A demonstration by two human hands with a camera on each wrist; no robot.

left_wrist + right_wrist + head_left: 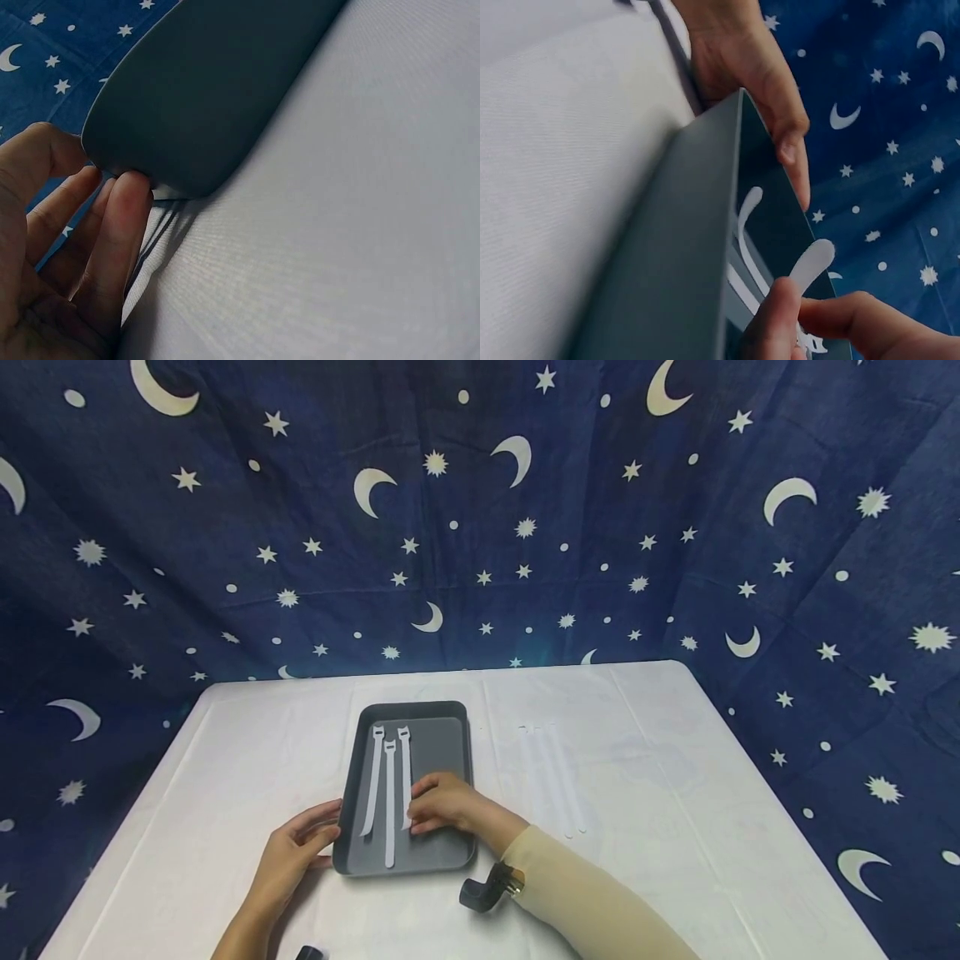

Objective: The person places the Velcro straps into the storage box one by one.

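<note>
A dark grey tray (442, 852) lies on the white-covered table with three white slotted-head straps in it. My right hand (444, 802) reaches over the tray's right side and pinches the rightmost strap (406, 756) near its lower end. In the right wrist view that strap's rounded tip (814, 261) sticks up past thumb and forefinger. The middle strap (390, 802) and the left strap (372, 785) lie alongside. At the tray's left side my left hand (296, 843) touches the outer wall, its fingertips (129, 191) against the tray near a corner.
Several more white straps (562, 777) lie on the white tablecloth (645, 860) right of the tray, hard to tell from the cloth. A dark blue curtain (480, 527) with moons and stars hangs behind the table and along its sides.
</note>
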